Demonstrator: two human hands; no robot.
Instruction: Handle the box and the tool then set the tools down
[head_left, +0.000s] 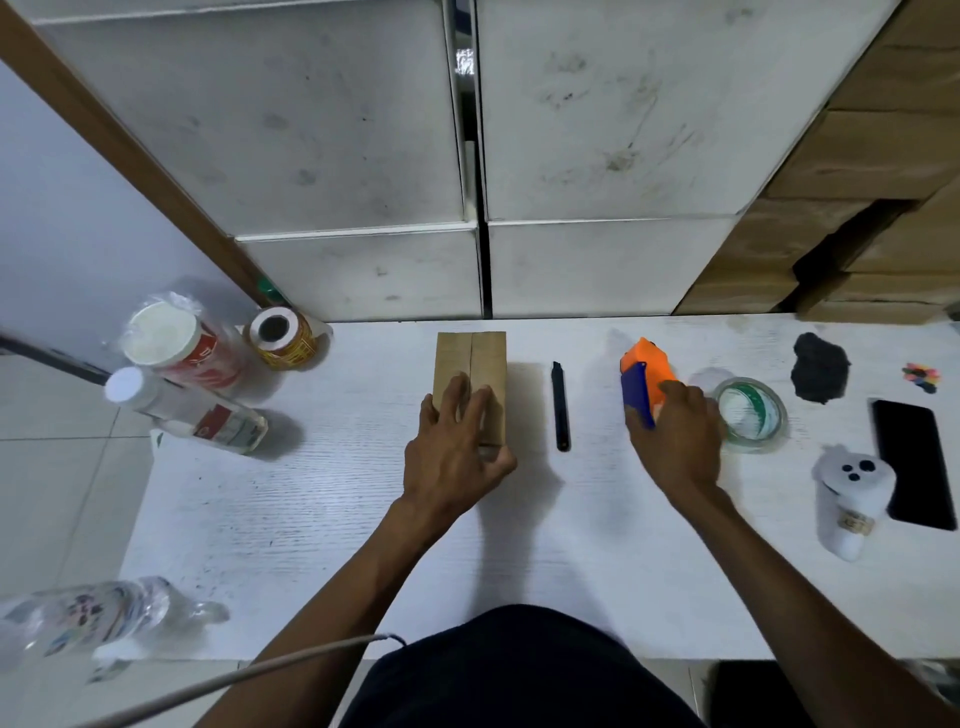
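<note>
The left hand (457, 457) lies flat-fingered on the closed box (470, 358), contents hidden. The right hand (675, 436) curls round the dispenser (649, 361), beside a tape roll (775, 413).

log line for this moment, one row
left hand flat on cardboard box | right hand grips orange tape dispenser | black tool lies between them | tape roll beside right hand
</note>
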